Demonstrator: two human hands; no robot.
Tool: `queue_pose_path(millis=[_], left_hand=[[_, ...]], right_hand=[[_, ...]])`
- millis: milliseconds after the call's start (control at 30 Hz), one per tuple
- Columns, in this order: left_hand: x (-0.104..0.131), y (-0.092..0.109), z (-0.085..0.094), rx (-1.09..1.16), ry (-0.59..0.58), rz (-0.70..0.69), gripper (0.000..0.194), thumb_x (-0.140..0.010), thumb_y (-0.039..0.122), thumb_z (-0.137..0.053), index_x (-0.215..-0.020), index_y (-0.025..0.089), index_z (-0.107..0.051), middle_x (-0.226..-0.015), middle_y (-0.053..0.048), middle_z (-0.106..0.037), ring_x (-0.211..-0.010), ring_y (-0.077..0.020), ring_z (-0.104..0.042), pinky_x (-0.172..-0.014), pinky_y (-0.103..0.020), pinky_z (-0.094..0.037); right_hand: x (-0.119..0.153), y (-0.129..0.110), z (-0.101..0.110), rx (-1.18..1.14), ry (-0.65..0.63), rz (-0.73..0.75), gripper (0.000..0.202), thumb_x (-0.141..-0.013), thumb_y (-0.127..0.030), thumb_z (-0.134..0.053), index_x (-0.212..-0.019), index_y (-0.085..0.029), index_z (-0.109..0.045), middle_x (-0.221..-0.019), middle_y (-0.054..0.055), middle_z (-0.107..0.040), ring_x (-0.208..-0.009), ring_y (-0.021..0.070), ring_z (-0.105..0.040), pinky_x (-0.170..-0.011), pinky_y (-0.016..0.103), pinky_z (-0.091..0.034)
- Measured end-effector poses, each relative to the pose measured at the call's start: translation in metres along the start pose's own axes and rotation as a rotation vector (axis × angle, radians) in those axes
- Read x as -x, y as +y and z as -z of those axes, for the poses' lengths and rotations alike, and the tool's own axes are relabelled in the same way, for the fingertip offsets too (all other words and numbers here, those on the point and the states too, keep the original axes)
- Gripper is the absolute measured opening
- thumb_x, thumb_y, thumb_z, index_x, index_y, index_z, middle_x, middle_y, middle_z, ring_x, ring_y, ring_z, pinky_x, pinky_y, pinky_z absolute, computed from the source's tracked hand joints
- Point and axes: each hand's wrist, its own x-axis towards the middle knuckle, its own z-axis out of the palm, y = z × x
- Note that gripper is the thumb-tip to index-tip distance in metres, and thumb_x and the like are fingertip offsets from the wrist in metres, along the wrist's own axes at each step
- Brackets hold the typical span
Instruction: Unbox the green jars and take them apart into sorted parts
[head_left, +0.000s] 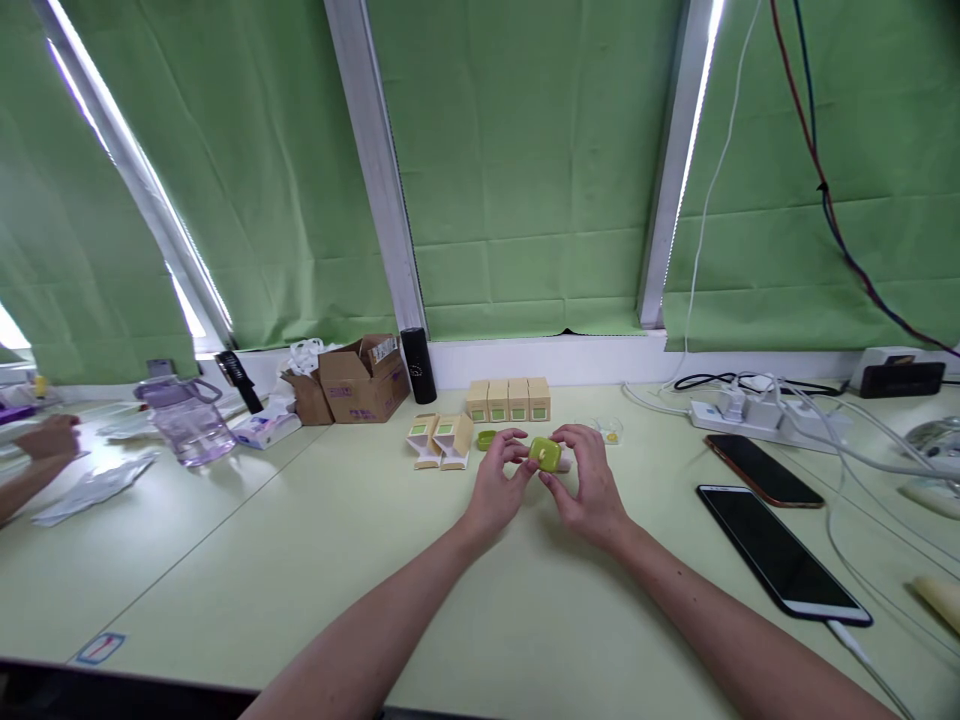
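Between my two hands is a small green rounded-square case (545, 454) with a pale mark on its face. My left hand (498, 482) pinches its left side with thumb and fingers. On the other side, the fingers of my right hand (587, 490) close on its right edge. A second small green piece (486, 439) lies on the table just behind my left hand. Two small cardboard boxes with raised flaps (439, 440) stand to the left. Behind the hands is a row of several small kraft boxes (508, 399). A clear dish (610, 431) with something yellow sits past my right hand.
Two phones (780, 550) lie at the right, near a white power strip (765, 425) and loose cables. Left of me are a water bottle (184, 420), a tissue pack (266, 428), a brown carton (364, 380) and a black cylinder (418, 366). Another person's hand (49, 442) shows at far left.
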Motion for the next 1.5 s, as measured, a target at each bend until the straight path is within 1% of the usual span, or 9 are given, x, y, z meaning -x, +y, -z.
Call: queue_pose_path(millis=[67,133,367,600,733,933,1100,1267,1500], left_hand=[[0.0000,-0.0002,0.0005,-0.068,0.054,-0.062,0.034,-0.087,0.038,-0.076,-0.114,0.023,-0.061,-0.115,-0.008,-0.064,-0.101,-0.0210,-0.066,-0.097,-0.040,-0.050],[0.0007,0.0010,0.0009,-0.135,0.087,-0.111,0.031,-0.086,0.032,-0.077,-0.114,0.024,-0.064,-0.117,-0.009,-0.061,-0.107,-0.0231,-0.063,-0.101,-0.042,-0.048],[0.0030,0.0031,0.0021,-0.294,0.059,-0.167,0.028,-0.089,0.024,-0.072,-0.116,0.027,-0.066,-0.117,-0.009,-0.060,-0.122,-0.0276,-0.048,-0.106,-0.044,-0.043],[0.0035,0.0029,0.0023,-0.321,0.017,-0.272,0.022,-0.092,0.022,-0.067,-0.114,0.026,-0.064,-0.115,-0.007,-0.065,-0.116,-0.0259,-0.053,-0.101,-0.041,-0.044],[0.0046,0.0064,0.0015,-0.279,-0.011,-0.244,0.019,-0.092,0.021,-0.065,-0.111,0.025,-0.064,-0.112,-0.007,-0.066,-0.110,-0.0242,-0.059,-0.097,-0.039,-0.047],[0.0053,0.0055,0.0013,-0.300,-0.033,-0.209,0.012,-0.096,0.023,-0.061,-0.107,0.023,-0.065,-0.106,-0.006,-0.069,-0.099,-0.0202,-0.063,-0.091,-0.037,-0.051],[0.0047,0.0008,0.0026,-0.323,0.002,-0.214,0.010,-0.097,0.025,-0.061,-0.105,0.022,-0.066,-0.100,-0.004,-0.071,-0.092,-0.0187,-0.064,-0.084,-0.034,-0.052],[0.0044,-0.0027,0.0029,-0.313,0.022,-0.181,0.008,-0.094,0.025,-0.063,-0.096,0.020,-0.069,-0.089,-0.004,-0.071,-0.082,-0.0172,-0.065,-0.076,-0.031,-0.052],[0.0051,0.0028,0.0004,-0.243,0.037,-0.098,0.007,-0.090,0.022,-0.064,-0.087,0.019,-0.070,-0.082,-0.003,-0.072,-0.077,-0.0169,-0.066,-0.073,-0.030,-0.052]], right_hand=[[0.0001,-0.0003,0.0003,-0.013,-0.006,-0.014,0.038,-0.090,-0.030,-0.062,-0.125,-0.026,-0.047,-0.125,0.012,-0.054,-0.121,0.0333,-0.050,-0.099,0.054,-0.048],[0.0001,-0.0005,0.0004,-0.029,-0.012,-0.023,0.037,-0.091,-0.030,-0.061,-0.124,-0.026,-0.047,-0.124,0.012,-0.055,-0.120,0.0331,-0.050,-0.099,0.054,-0.048],[0.0005,0.0009,0.0006,-0.066,-0.009,-0.037,0.035,-0.091,-0.032,-0.062,-0.123,-0.026,-0.049,-0.124,0.012,-0.056,-0.121,0.0327,-0.050,-0.101,0.054,-0.048],[0.0015,0.0008,-0.0006,-0.148,-0.046,-0.091,0.036,-0.092,-0.031,-0.060,-0.127,-0.026,-0.050,-0.123,0.011,-0.059,-0.116,0.0293,-0.057,-0.097,0.048,-0.052],[0.0017,0.0018,-0.0020,-0.199,-0.047,-0.115,0.035,-0.094,-0.033,-0.059,-0.127,-0.025,-0.050,-0.121,0.011,-0.061,-0.111,0.0281,-0.061,-0.095,0.046,-0.054],[0.0029,0.0046,-0.0039,-0.204,-0.025,-0.065,0.037,-0.094,-0.030,-0.060,-0.130,-0.025,-0.051,-0.119,0.011,-0.061,-0.107,0.0267,-0.063,-0.093,0.046,-0.056],[0.0030,0.0031,-0.0039,-0.183,-0.020,-0.033,0.037,-0.094,-0.026,-0.059,-0.129,-0.025,-0.051,-0.119,0.011,-0.062,-0.105,0.0262,-0.063,-0.087,0.043,-0.058],[0.0034,0.0033,-0.0045,-0.192,-0.032,-0.010,0.039,-0.093,-0.023,-0.059,-0.131,-0.025,-0.051,-0.118,0.011,-0.062,-0.097,0.0238,-0.063,-0.081,0.040,-0.059],[0.0061,0.0057,-0.0063,-0.211,-0.058,-0.012,0.039,-0.094,-0.022,-0.059,-0.132,-0.026,-0.052,-0.119,0.011,-0.062,-0.095,0.0230,-0.063,-0.080,0.039,-0.059]])
